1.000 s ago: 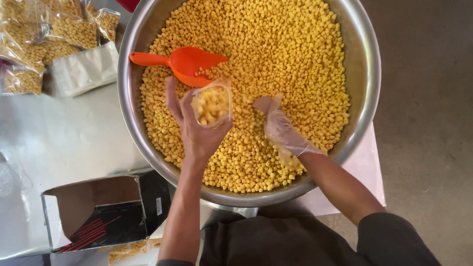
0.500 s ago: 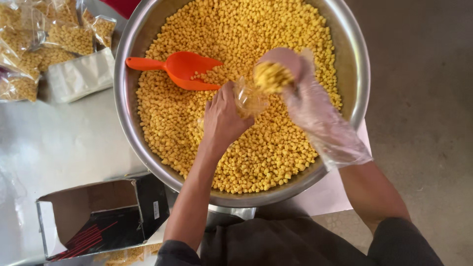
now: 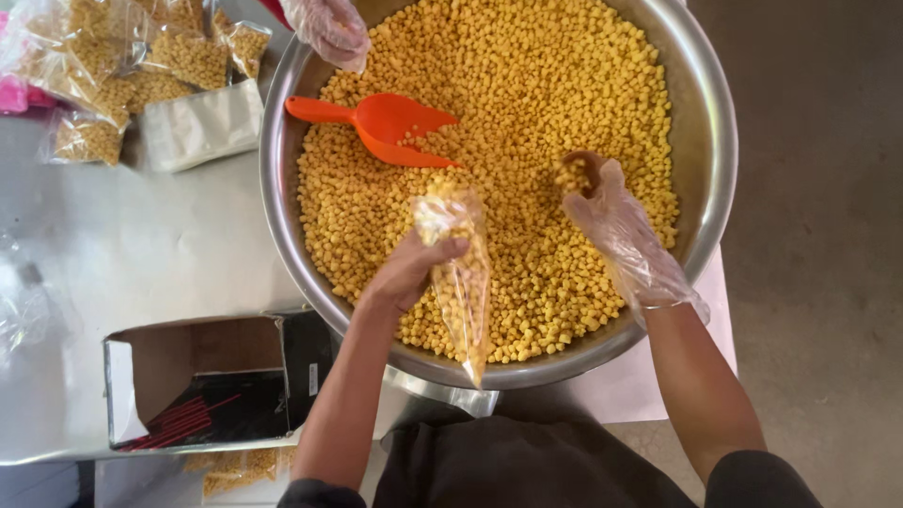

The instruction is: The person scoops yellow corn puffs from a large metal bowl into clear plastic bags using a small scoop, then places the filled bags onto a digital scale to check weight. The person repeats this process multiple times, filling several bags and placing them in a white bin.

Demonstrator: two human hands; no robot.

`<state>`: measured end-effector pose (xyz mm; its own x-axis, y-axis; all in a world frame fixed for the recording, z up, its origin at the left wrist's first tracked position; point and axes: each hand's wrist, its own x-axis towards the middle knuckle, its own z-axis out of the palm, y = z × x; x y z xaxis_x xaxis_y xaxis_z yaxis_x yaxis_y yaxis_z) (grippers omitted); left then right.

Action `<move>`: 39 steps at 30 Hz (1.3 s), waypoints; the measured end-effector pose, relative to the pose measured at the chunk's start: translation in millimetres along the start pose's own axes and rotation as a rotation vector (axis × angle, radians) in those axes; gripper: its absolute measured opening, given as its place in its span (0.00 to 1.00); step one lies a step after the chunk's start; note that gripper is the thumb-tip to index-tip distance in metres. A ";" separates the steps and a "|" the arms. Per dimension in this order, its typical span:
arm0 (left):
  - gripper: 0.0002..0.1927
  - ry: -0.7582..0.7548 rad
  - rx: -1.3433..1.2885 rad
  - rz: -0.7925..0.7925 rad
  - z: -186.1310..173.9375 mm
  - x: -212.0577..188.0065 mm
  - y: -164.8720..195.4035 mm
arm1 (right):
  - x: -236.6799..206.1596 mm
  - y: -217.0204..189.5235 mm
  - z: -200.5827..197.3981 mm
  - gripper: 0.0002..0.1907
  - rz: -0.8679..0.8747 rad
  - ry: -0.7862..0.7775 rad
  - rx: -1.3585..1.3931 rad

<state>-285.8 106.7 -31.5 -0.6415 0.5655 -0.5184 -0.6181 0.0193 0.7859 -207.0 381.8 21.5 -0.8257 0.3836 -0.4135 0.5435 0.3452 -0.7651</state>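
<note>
From above I see my left hand [image 3: 409, 273], bare, with its fingers clamped on a clear cone-shaped bag [image 3: 458, 273] just below its open mouth. The bag is partly filled with yellow puffed snack pieces and hangs tip-down over the near rim of the big steel bowl [image 3: 715, 160]. My right hand [image 3: 616, 221] wears a thin clear glove; its fingers are curled together around a small scoop of the pieces, held just above the heap of yellow snack pieces [image 3: 527, 113] that fills the bowl. An orange plastic scoop [image 3: 381, 122] lies on the heap, well apart from both my hands. At the bowl's far rim another person's gloved hand [image 3: 329, 28] shows. On the table [image 3: 122, 254] to the left sit filled bags [image 3: 141, 66] and an open cardboard box [image 3: 202, 381].
</note>
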 end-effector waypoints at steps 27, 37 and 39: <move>0.33 -0.038 -0.242 -0.387 42.5 0.0 -61.7 | -39.9 13.0 -2.7 0.49 0.187 -0.070 0.169; 0.53 0.331 0.747 0.343 107.7 -59.8 2.8 | -107.8 -47.2 -35.1 0.40 -0.315 -0.138 0.470; 0.55 0.456 0.958 0.680 118.4 -67.1 9.7 | -119.2 -62.6 -43.7 0.35 -0.670 -0.066 0.166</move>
<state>-195.0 166.5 50.8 -0.9163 0.3639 0.1672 0.3523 0.5339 0.7686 -136.0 351.8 140.2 -0.9856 0.0790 0.1497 -0.1129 0.3520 -0.9291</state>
